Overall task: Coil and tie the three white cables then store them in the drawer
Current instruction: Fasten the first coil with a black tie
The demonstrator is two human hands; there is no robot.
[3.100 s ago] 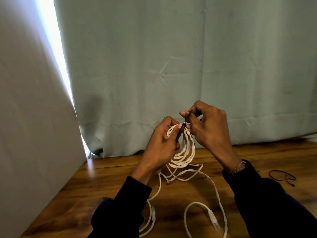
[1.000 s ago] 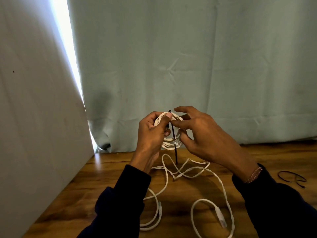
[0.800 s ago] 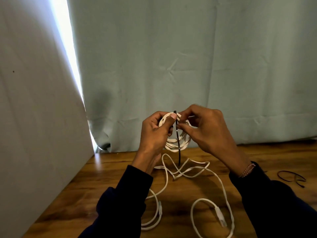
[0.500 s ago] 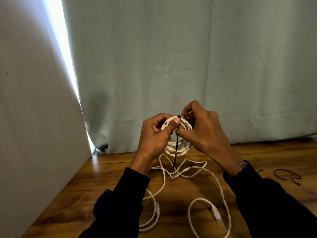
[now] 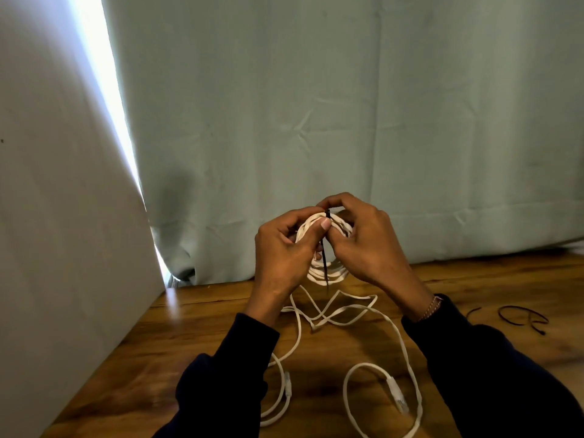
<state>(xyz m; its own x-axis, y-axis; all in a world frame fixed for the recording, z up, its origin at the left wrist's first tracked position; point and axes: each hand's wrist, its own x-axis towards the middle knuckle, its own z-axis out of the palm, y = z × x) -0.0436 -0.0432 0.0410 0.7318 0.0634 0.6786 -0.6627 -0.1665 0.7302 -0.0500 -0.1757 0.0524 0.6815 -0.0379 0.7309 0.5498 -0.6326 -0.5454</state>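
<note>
**Black tie hanging across an upright coil**

While the coiled white cable (image 5: pixel 325 267) is standing upright above the wooden table (image 5: pixel 196 330), the black cable tie (image 5: pixel 325 257) is running top to bottom across its loops, tail hanging free. The left hand (image 5: pixel 284 248) is pinching coil and tie at the top; the right hand (image 5: pixel 363 241) is closing on the tie's head, nearer to it. Loose white cables (image 5: pixel 395 336) are trailing below, spare ties (image 5: pixel 521 317) lying rightward.

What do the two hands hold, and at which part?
Both the left hand and right hand hold the coiled white cable at its top, pinching the black tie there.
</note>
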